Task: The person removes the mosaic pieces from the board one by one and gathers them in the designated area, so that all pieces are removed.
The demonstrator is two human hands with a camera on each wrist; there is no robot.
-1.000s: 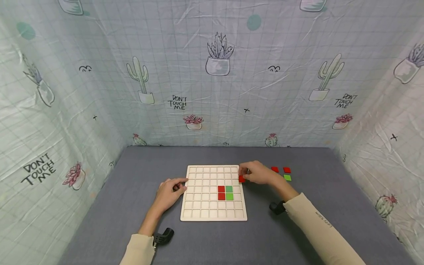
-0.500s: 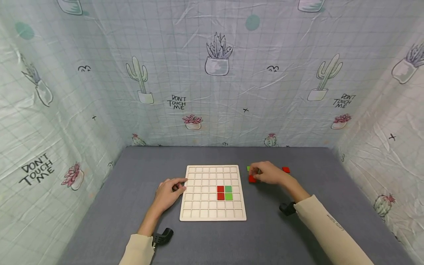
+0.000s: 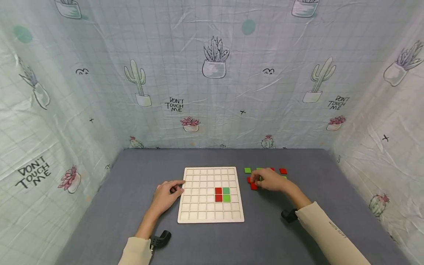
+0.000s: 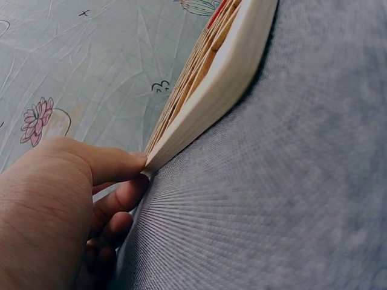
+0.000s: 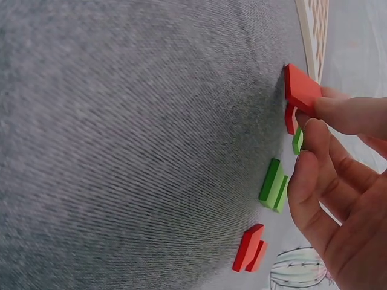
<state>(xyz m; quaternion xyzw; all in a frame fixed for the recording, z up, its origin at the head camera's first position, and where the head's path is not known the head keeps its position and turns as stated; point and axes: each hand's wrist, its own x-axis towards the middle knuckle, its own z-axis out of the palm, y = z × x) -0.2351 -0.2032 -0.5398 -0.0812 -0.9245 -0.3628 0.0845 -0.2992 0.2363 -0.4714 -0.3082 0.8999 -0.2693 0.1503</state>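
In the head view, a pale wooden grid board (image 3: 198, 206) lies flat on the table, with two red and two green square tiles in its cells. My left hand (image 3: 165, 195) rests at the board's left edge; the left wrist view shows a thumb (image 4: 115, 163) touching the rim. To the right of the board, my right hand (image 3: 269, 179) pinches a red tile (image 5: 302, 90) between thumb and fingertips, tilted over the table. Beyond it is another red tile (image 5: 291, 118), partly covered by the fingers.
Loose tiles lie around the right hand: a green tile (image 3: 247, 170), a red tile (image 3: 283, 171) at the far right, and several more partly hidden. A grey cloth (image 3: 142, 162) covers the table. Patterned curtains (image 3: 165, 88) close off the back and sides.
My right hand has moved right, away from the board's right edge, then slightly nearer. A second red tile now shows beside the held one. The left hand stays at the board's edge.
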